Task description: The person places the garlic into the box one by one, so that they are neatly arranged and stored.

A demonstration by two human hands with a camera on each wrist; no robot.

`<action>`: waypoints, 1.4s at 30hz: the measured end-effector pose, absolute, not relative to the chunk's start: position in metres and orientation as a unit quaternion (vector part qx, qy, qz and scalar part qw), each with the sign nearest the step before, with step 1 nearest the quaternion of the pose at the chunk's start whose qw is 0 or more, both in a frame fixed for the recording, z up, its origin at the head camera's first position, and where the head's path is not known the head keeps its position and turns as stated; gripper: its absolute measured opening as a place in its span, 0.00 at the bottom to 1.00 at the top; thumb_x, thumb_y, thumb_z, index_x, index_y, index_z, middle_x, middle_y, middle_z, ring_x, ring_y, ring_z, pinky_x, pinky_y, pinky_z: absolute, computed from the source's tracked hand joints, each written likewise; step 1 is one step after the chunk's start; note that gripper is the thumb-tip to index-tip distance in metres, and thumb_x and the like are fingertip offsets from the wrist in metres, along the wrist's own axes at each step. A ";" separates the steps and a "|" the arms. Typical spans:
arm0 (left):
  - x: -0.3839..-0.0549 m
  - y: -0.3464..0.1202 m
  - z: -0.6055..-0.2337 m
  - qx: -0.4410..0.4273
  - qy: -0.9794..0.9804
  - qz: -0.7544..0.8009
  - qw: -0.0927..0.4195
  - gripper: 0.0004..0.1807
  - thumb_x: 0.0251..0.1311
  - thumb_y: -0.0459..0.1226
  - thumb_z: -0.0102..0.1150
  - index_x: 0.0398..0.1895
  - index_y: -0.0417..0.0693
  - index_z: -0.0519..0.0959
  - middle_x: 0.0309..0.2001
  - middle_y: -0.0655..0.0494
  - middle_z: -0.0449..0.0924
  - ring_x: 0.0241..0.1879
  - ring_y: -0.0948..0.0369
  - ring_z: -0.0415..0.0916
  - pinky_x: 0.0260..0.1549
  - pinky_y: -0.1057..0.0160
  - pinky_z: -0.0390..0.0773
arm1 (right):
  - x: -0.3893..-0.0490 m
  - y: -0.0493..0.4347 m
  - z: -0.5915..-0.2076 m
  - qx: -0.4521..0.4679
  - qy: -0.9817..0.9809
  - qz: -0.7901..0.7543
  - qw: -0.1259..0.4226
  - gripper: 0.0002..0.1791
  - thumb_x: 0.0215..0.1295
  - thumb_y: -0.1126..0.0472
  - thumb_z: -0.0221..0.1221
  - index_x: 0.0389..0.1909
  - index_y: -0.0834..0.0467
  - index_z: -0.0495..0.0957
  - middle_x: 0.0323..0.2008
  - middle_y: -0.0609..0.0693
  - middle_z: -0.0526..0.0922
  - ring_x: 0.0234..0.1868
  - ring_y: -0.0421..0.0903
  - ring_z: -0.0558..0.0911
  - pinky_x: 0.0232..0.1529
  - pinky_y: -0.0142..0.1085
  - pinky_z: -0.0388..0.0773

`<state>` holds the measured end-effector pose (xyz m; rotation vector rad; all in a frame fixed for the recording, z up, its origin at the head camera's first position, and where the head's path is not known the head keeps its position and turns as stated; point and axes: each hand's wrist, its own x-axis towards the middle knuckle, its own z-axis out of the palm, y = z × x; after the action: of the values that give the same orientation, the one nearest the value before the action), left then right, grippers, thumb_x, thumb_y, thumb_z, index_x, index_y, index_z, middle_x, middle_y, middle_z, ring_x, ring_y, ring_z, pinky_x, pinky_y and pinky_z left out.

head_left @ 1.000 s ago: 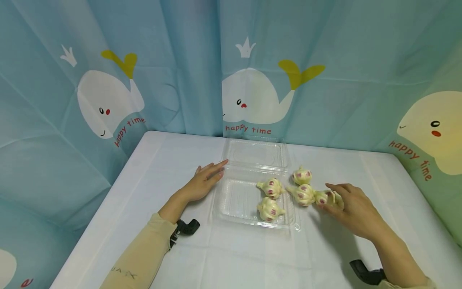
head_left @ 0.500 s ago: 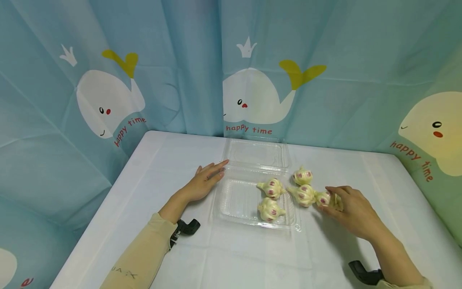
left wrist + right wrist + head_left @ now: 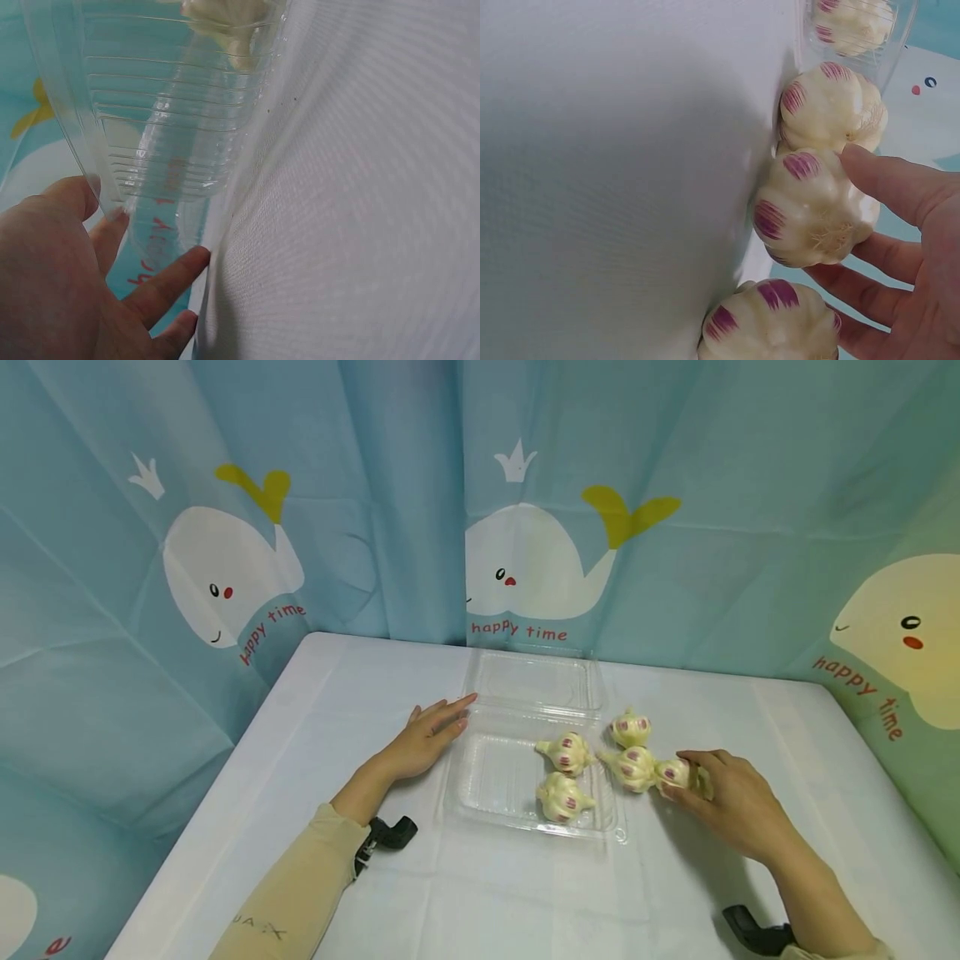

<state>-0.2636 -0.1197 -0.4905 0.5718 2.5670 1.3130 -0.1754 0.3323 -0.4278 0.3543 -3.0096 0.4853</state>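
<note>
My right hand [image 3: 738,802] pinches a cream garlic bulb with purple streaks [image 3: 810,206], thumb on one side and fingers on the other. That bulb touches another garlic bulb [image 3: 633,768] just right of the clear plastic container [image 3: 487,822]. A further bulb [image 3: 772,322] lies by the fingertips and is partly hidden by my hand in the head view. One more bulb [image 3: 628,727] stands behind the row. Two bulbs, a rear one [image 3: 567,753] and a front one [image 3: 562,797], lie inside the container. My left hand [image 3: 420,743] holds its fingers extended at the container's left edge, touching it.
The container's clear lid [image 3: 534,681] lies folded back toward the curtain [image 3: 405,527] with whale prints. A white cloth [image 3: 525,902] covers the table. Black wrist mounts, one left [image 3: 392,833] and one right [image 3: 753,931], sit below the hands.
The right hand has shifted slightly, and the garlic bulb between its fingers has turned a little and come more into view. The left hand and the container stay in place.
</note>
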 end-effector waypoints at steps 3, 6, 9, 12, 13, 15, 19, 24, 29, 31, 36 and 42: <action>-0.263 -0.119 -0.491 0.193 0.869 0.444 0.101 0.27 0.78 0.63 0.39 0.78 0.88 0.56 0.80 0.64 0.60 0.84 0.54 0.43 0.81 0.44 0.24 | -0.174 0.333 -0.427 0.111 -0.980 0.161 0.039 0.33 0.66 0.46 0.70 0.61 0.65 0.77 0.53 0.71 0.81 0.53 0.74 0.77 0.49 0.68 0.72; -0.262 -0.119 -0.491 0.191 0.869 0.444 0.101 0.27 0.78 0.63 0.38 0.78 0.88 0.56 0.80 0.64 0.60 0.84 0.54 0.43 0.81 0.44 0.24 | -0.173 0.334 -0.426 0.107 -0.980 0.166 0.038 0.33 0.66 0.45 0.69 0.61 0.65 0.77 0.53 0.71 0.81 0.54 0.73 0.77 0.49 0.68 0.72; -0.262 -0.118 -0.492 0.191 0.870 0.444 0.099 0.27 0.78 0.63 0.39 0.78 0.88 0.56 0.80 0.63 0.61 0.84 0.53 0.43 0.81 0.43 0.24 | -0.172 0.335 -0.425 0.102 -0.979 0.174 0.034 0.33 0.67 0.44 0.69 0.62 0.65 0.77 0.55 0.71 0.80 0.55 0.74 0.75 0.51 0.69 0.71; -0.262 -0.118 -0.492 0.192 0.869 0.445 0.100 0.27 0.78 0.63 0.39 0.78 0.88 0.56 0.80 0.63 0.61 0.84 0.53 0.43 0.81 0.43 0.24 | -0.172 0.336 -0.424 0.099 -0.978 0.178 0.033 0.34 0.68 0.44 0.68 0.63 0.65 0.77 0.57 0.73 0.78 0.56 0.76 0.74 0.52 0.70 0.70; -0.262 -0.118 -0.492 0.192 0.870 0.444 0.100 0.27 0.78 0.63 0.39 0.78 0.88 0.56 0.80 0.63 0.61 0.84 0.53 0.43 0.81 0.43 0.24 | -0.172 0.336 -0.423 0.098 -0.978 0.180 0.033 0.34 0.68 0.44 0.68 0.63 0.65 0.76 0.58 0.73 0.78 0.57 0.76 0.74 0.52 0.70 0.69; -0.262 -0.119 -0.492 0.193 0.869 0.444 0.100 0.27 0.78 0.62 0.39 0.78 0.87 0.56 0.80 0.63 0.61 0.84 0.53 0.43 0.81 0.43 0.24 | -0.172 0.337 -0.422 0.098 -0.978 0.181 0.036 0.34 0.68 0.44 0.68 0.63 0.65 0.76 0.59 0.73 0.78 0.57 0.76 0.73 0.52 0.71 0.69; -0.262 -0.119 -0.491 0.193 0.869 0.445 0.100 0.28 0.79 0.62 0.39 0.79 0.85 0.57 0.80 0.62 0.61 0.84 0.52 0.43 0.81 0.43 0.24 | -0.172 0.337 -0.420 0.100 -0.977 0.182 0.043 0.33 0.68 0.44 0.68 0.63 0.64 0.77 0.58 0.72 0.78 0.55 0.74 0.75 0.50 0.69 0.70; -0.262 -0.118 -0.490 0.190 0.871 0.442 0.100 0.28 0.78 0.62 0.39 0.79 0.86 0.57 0.80 0.62 0.61 0.84 0.53 0.43 0.81 0.43 0.24 | -0.171 0.337 -0.414 0.102 -0.976 0.185 0.045 0.33 0.69 0.45 0.68 0.64 0.64 0.76 0.56 0.71 0.79 0.53 0.71 0.76 0.47 0.67 0.72; -0.262 -0.119 -0.490 0.190 0.871 0.441 0.101 0.27 0.78 0.62 0.39 0.78 0.88 0.56 0.80 0.63 0.61 0.84 0.53 0.43 0.81 0.43 0.25 | -0.171 0.338 -0.408 0.111 -0.973 0.191 0.065 0.32 0.68 0.47 0.69 0.63 0.64 0.77 0.55 0.71 0.80 0.51 0.71 0.77 0.45 0.66 0.72; -0.261 -0.119 -0.489 0.190 0.871 0.442 0.101 0.27 0.78 0.62 0.40 0.78 0.88 0.56 0.80 0.63 0.61 0.84 0.53 0.43 0.81 0.43 0.25 | -0.171 0.337 -0.406 0.114 -0.972 0.192 0.073 0.31 0.67 0.48 0.69 0.63 0.64 0.77 0.54 0.71 0.80 0.52 0.72 0.77 0.46 0.66 0.71; -0.262 -0.119 -0.490 0.189 0.872 0.441 0.099 0.27 0.78 0.62 0.39 0.78 0.87 0.56 0.80 0.63 0.62 0.84 0.53 0.43 0.81 0.42 0.25 | -0.171 0.335 -0.401 0.119 -0.971 0.192 0.083 0.31 0.67 0.49 0.70 0.62 0.63 0.77 0.53 0.71 0.80 0.52 0.72 0.76 0.48 0.66 0.70; -0.262 -0.118 -0.490 0.188 0.873 0.439 0.097 0.27 0.78 0.62 0.39 0.78 0.88 0.57 0.80 0.63 0.62 0.84 0.54 0.44 0.81 0.43 0.25 | -0.171 0.332 -0.396 0.129 -0.969 0.190 0.097 0.30 0.66 0.50 0.71 0.62 0.64 0.77 0.54 0.70 0.81 0.53 0.72 0.77 0.48 0.66 0.70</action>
<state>-0.2623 -0.1182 -0.4896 0.5569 2.5859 1.2985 -0.1708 0.3323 -0.3961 0.3810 -2.8680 0.5615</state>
